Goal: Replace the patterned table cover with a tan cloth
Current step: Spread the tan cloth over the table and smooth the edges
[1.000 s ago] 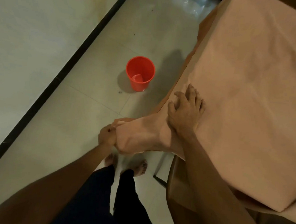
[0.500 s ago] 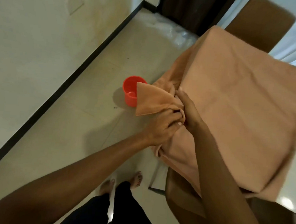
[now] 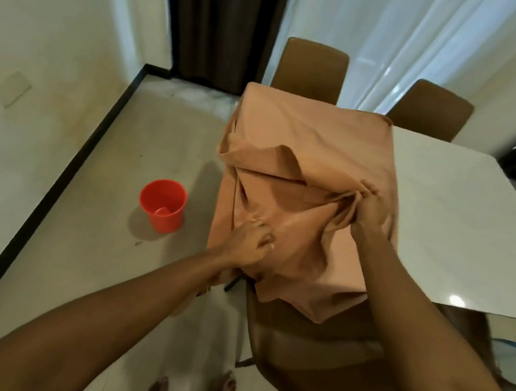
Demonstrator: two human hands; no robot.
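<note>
A tan cloth (image 3: 310, 131) lies folded and bunched over the left end of a white table (image 3: 450, 227). My left hand (image 3: 249, 240) grips a fold of the cloth near the table's left edge. My right hand (image 3: 372, 206) pinches another fold further right, and the fabric is pulled into creases between the two hands. A loose flap of the cloth stands up just beyond my hands. No patterned cover is in view.
A red plastic cup (image 3: 163, 205) stands on the tiled floor left of the table. One brown chair (image 3: 310, 348) is tucked in at the near side and two brown chairs (image 3: 311, 69) stand at the far side. Curtains hang behind.
My left hand has brought the hanging cloth corner up onto the table. My right hand has moved right along the cloth. The camera has tilted up, so the far chairs and curtains show.
</note>
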